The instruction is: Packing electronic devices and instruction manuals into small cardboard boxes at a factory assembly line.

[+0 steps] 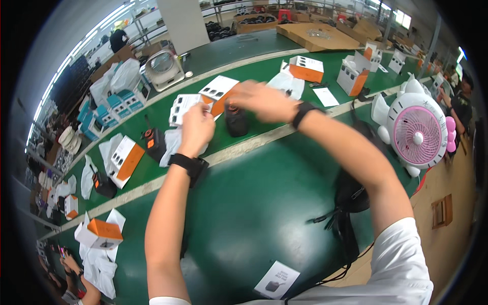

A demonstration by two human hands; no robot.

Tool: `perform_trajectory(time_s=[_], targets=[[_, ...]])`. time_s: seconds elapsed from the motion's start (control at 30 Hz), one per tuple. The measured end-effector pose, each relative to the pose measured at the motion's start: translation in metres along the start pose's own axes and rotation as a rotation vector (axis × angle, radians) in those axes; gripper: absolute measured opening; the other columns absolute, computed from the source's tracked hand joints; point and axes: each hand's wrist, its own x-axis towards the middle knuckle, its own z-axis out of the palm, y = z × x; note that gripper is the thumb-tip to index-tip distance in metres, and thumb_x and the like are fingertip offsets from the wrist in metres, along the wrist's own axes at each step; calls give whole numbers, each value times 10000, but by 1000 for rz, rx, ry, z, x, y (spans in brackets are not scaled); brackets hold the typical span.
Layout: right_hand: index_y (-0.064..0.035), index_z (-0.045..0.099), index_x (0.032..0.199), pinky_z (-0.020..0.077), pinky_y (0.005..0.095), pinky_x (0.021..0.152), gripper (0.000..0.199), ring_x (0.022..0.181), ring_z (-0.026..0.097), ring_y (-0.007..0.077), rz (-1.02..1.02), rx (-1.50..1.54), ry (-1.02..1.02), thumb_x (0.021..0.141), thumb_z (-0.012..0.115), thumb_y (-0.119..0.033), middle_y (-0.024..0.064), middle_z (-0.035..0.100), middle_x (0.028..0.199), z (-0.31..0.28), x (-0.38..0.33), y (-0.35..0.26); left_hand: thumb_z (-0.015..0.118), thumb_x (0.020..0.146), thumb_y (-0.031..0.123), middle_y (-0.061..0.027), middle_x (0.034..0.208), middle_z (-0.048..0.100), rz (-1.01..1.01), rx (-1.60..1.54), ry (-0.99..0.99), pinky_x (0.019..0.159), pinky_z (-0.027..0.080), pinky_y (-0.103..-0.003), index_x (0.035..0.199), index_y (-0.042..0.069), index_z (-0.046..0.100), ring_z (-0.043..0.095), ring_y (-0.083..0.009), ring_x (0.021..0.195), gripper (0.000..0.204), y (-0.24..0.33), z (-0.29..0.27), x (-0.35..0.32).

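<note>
Two fans: pink-grilled one (418,136), white one (163,68). Two wristbands: left (188,163), right (303,112). One small black device (236,120) just below fingers (239,96). One leaflet (277,279).

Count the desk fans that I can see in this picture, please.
2. A pink and white fan stands at the right edge of the green belt. A white fan stands at the far left side. Others may be hidden.

Worktop (244,213): long, green, crossed by a pale stripe (239,150). Lying on it: white-and-orange cartons (124,158), one more (306,68) farther off; small black devices (236,121); clear plastic bags (109,150); a printed leaflet (277,279) at the near edge; a pink-and-white desk fan (417,134); black straps (345,223).
</note>
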Motion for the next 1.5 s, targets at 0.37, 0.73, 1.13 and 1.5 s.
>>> perform_trajectory(time_s=[0.37, 0.73, 1.13, 1.5], targets=[[-51, 563, 1013, 503, 393, 731, 464, 850, 607, 308, 573, 324, 13, 625, 761, -211, 122, 602, 920, -63, -97, 19, 624, 745, 78, -195, 905, 646, 515, 59, -316, 776, 497, -389, 951, 7, 642, 629, -308, 867, 219, 76, 119, 138], [4, 600, 1028, 488, 241, 749, 361, 802, 612, 117, 892, 643, 969, 731, 747, -137, 44, 640, 917, -172, -153, 4, 457, 839, 134, -267, 856, 602, 237, -195, -85, 791, 451, -471, 825, -42, 591, 575, -411, 880, 221, 142, 223, 121], [-17, 506, 1141, 441, 282, 860, 461, 934, 558, 132, 583, 1433, 1005, 756, 705, -172, 59, 583, 1040, -142, -121, -36, 550, 886, 79, -40, 835, 659, 24, -1252, -572, 643, 470, -217, 907, -30, 660, 579, -67, 719, 156, 220, 19, 39], [-27, 509, 1063, 496, 354, 742, 579, 870, 577, 311, 471, 125, 526, 547, 762, -97, 141, 546, 999, -158, -120, -42, 648, 802, 100, -45, 702, 643, 122, -793, -188, 545, 452, -221, 799, -37, 668, 573, -90, 583, 139, 240, -24, 37]])
